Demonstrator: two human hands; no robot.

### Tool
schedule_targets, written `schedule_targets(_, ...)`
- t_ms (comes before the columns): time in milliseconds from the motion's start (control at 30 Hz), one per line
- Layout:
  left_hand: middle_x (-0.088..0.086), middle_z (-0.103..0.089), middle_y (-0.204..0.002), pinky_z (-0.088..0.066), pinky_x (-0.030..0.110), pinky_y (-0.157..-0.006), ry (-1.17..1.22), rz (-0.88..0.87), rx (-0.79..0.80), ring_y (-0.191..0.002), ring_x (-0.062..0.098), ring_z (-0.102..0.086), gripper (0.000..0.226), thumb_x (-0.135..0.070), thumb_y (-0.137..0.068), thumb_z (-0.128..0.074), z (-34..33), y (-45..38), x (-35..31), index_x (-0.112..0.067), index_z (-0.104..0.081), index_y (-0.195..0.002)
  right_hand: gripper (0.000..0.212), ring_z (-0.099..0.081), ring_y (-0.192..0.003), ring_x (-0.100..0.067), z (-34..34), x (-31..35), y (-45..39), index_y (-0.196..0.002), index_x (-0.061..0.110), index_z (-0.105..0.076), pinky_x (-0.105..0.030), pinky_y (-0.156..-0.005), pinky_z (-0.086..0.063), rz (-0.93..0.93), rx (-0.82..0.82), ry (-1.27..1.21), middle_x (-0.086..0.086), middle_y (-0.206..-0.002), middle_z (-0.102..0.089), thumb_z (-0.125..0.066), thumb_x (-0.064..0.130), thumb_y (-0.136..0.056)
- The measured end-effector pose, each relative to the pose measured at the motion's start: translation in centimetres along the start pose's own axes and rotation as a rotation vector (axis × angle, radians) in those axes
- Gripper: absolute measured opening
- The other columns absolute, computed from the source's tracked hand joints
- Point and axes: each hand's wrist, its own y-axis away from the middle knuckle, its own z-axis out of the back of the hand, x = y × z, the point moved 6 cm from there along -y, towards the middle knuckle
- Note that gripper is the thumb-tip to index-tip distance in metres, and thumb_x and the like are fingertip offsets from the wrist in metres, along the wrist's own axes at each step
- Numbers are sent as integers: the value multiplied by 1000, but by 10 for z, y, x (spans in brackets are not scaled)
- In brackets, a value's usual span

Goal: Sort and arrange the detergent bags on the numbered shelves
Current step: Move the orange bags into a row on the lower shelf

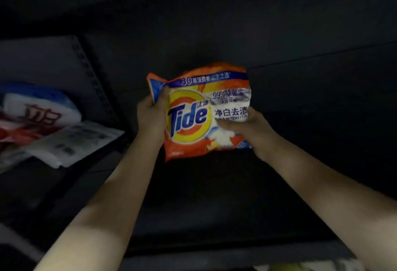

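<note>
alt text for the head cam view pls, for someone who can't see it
Two bare hands hold an orange Tide detergent bag upright in front of a dark shelf bay, the left hand gripping its left edge and the right hand its right side. To the left, past a perforated upright, other bags lie in a loose pile.

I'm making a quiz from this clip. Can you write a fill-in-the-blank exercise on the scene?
1. The orange bag is held by ____ hands.
2. Its large blue brand word reads ____.
3. The left hand grips the bag's ____ edge.
4. The white and blue bags lie to the ____ of it.

Missing: both; Tide; left; left
</note>
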Motion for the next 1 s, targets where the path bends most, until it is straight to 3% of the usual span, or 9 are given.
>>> schedule_targets(200,8,-68,-87,-57,44,-82,106,-63,-190,-83,24,-67,18,-29,-91,-62,32,-79,31,-14,-65,-83,49,-61,-108,-29,-52,-20,-81,-124,9,-56,-41,-90,-51,4,-6,-23,-10,-120,-62,-70,-3,-79)
schedule_targets(333,8,-64,-82,-55,49,-82,71,-77,-229,-82,26,-63,22,-30,-90,-62,58,-112,52,-17,-61,-73,53,-59,-111,-33,-80,-42,-117,-124,5,-54,-50,-95,-48,-48,-41,55,-14,-124,-60,-71,-8,-75)
schedule_targets(467,-2,-58,-68,-52,28,-62,80,-40,-215,-61,11,-55,25,-24,-94,-58,72,-127,56,-17,-57,-70,56,-59,-111,-32,-91,-47,-142,-124,5,-54,-49,-96,-48,-45,-72,214,-17,-124,-60,-74,-6,-73)
schedule_targets(600,2,-62,-75,-54,38,-78,73,8,-160,-71,19,-61,21,-22,-95,-57,77,-140,78,-19,-59,-74,55,-56,-115,-31,-94,-48,-150,-126,4,-53,-44,-99,-46,-30,-146,479,-16,-126,-58,-75,4,-75)
schedule_targets(733,15,-69,-97,-55,49,-85,-6,26,-108,-93,33,-66,14,-28,-94,-57,76,-153,91,-18,-65,-89,48,-56,-116,-27,-88,-59,-154,-125,7,-53,-37,-96,-47,-19,-245,550,-12,-127,-58,-72,8,-80)
schedule_targets(867,15,-66,-106,-53,43,-87,-209,-28,-140,-98,31,-63,29,-32,-96,-52,79,-156,90,-9,-64,-111,52,-56,-115,-26,-84,-63,-157,-124,7,-52,-35,-92,-48,-17,-316,557,-11,-126,-58,-75,14,-78)
schedule_targets(1000,18,-58,-119,-44,33,-82,-423,-87,-257,-109,33,-56,34,-28,-97,-51,88,-125,98,-2,-53,-119,55,-56,-112,-26,-78,-71,-146,-125,4,-51,-34,-86,-48,-70,-330,664,-13,-124,-57,-73,28,-80)
